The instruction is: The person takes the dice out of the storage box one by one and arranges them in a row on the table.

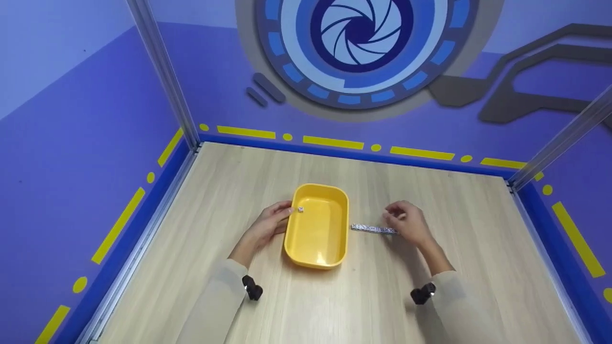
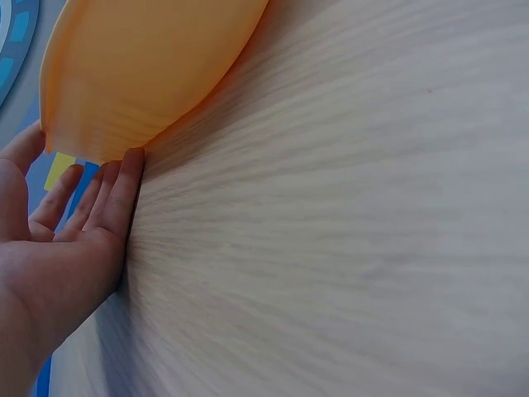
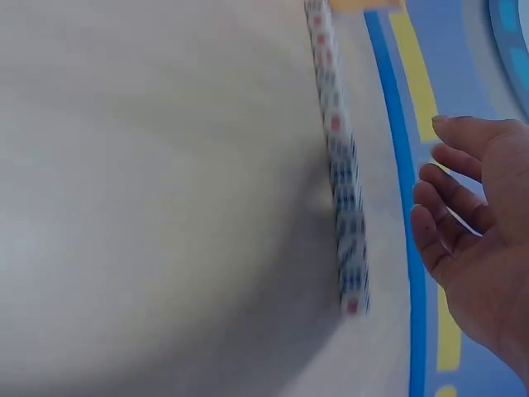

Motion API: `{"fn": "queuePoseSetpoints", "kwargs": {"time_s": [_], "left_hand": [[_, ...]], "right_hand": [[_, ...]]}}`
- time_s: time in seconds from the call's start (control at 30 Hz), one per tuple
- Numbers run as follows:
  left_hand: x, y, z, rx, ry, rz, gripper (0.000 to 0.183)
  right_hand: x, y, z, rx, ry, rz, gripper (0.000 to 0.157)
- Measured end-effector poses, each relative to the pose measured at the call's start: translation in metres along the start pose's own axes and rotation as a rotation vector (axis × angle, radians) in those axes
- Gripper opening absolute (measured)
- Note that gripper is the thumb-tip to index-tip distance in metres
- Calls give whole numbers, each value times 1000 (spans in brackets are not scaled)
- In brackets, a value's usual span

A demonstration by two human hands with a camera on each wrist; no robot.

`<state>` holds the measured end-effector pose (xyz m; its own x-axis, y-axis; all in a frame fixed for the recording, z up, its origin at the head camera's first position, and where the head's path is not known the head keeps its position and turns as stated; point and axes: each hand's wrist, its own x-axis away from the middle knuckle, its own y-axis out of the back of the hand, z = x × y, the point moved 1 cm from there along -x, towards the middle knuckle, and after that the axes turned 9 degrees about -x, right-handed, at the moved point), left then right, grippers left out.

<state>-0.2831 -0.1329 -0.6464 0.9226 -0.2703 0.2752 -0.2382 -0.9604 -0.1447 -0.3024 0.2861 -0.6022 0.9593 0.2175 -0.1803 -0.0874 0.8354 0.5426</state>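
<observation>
A yellow rectangular tray (image 1: 317, 263) stands on the table, a single small white die (image 1: 300, 209) inside by its left wall. My left hand (image 1: 270, 223) holds that side: the thumb lies at the rim (image 2: 43, 124) and the fingers touch low on the outer wall in the left wrist view. To the right of the tray runs a straight row of white dice (image 1: 370, 229) with red and dark pips. Over the row's right end is my right hand (image 1: 406, 223), fingers loosely bent. Nothing shows between those fingers (image 3: 434, 223) in the right wrist view.
The pale wood table (image 1: 229, 181) is bordered by blue-purple printed panels (image 1: 210, 71) and metal posts (image 1: 165, 71). Black wrist cameras sit at the left sleeve (image 1: 210, 296) and the right sleeve (image 1: 466, 296).
</observation>
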Motion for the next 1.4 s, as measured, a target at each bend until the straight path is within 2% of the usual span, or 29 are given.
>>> {"fn": "queuePoseSetpoints", "kwargs": {"time_s": [0.2, 0.37, 0.5, 0.67, 0.87, 1.07, 1.4], "left_hand": [[0, -1, -1, -5, -2, -11, 51], [-2, -4, -1, 3, -5, -5, 50], [-2, -4, 0, 2, -8, -2, 52], [-1, -2, -1, -5, 0, 14, 55], [-1, -2, 0, 23, 4, 15, 55], [-1, -2, 1, 37, -8, 18, 52], [0, -2, 1, 5, -3, 11, 53]], "right_hand": [[-33, -50, 44, -70, 65, 35, 17], [-52, -88, 73, -148, 99, 67, 17], [-60, -117, 88, -213, 54, 65, 22], [-64, -151, 94, -247, 3, 54, 26], [-66, -181, 96, -207, -78, 46, 26], [-66, -202, 93, -128, -135, 102, 25], [-66, -212, 88, 103, -76, 168, 12]]}}
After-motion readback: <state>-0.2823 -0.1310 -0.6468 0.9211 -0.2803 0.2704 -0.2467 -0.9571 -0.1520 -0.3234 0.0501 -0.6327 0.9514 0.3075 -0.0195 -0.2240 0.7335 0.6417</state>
